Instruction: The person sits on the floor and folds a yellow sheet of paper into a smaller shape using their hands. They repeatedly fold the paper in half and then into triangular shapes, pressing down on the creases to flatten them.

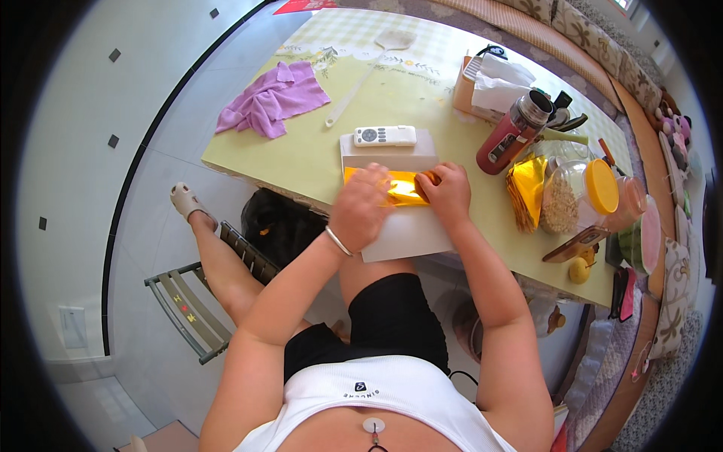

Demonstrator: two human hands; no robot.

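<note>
A shiny gold foil sheet [403, 189] lies across a pale grey-white board [407, 235] at the table's near edge. My right hand [450, 194] grips the foil's right end, where it curls up and looks darker under the fingers. Over the left end is my left hand [363, 205], with a silver bangle at the wrist. Its fingers are smeared by motion, so whether they hold the foil is unclear. Just beyond the foil, a white remote control [385, 135] rests on the board's far part.
A purple cloth [277, 99] and a long pale spatula [361, 84] lie at the far left. To the right stand a tissue box [467, 87], a dark red flask [512, 134], more gold foil [526, 192], a yellow-lidded jar [563, 200], a phone [576, 244] and a pear [579, 270].
</note>
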